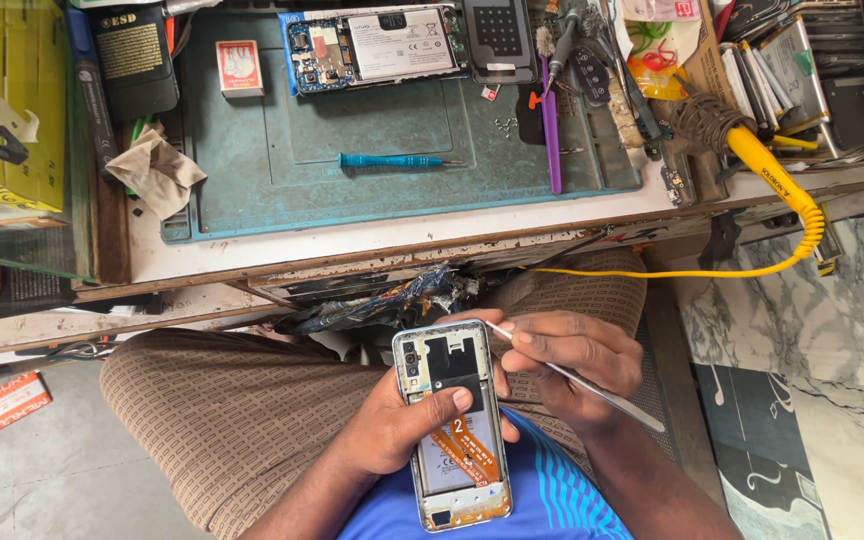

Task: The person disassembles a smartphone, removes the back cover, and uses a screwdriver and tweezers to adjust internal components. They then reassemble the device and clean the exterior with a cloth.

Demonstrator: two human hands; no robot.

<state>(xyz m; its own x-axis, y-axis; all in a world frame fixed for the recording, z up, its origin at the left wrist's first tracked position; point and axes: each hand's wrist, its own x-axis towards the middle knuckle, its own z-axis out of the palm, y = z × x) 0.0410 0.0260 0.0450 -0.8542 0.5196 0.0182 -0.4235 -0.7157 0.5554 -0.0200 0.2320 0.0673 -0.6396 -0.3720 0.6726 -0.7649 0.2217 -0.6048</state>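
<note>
Prying underway: left hand (402,425) clamps opened phone (452,430); right hand (567,365) pinches metal spudger (577,380), tip at phone's upper edge; next needs gentle leverage.

The opened phone (452,425) has a shiny metal frame and matt black plastic inside. The tweezers (577,378) are bare polished metal. The teal mat (372,165) looks rubbery and dull; the table (352,245) edge is chipped, rough wood.
</note>
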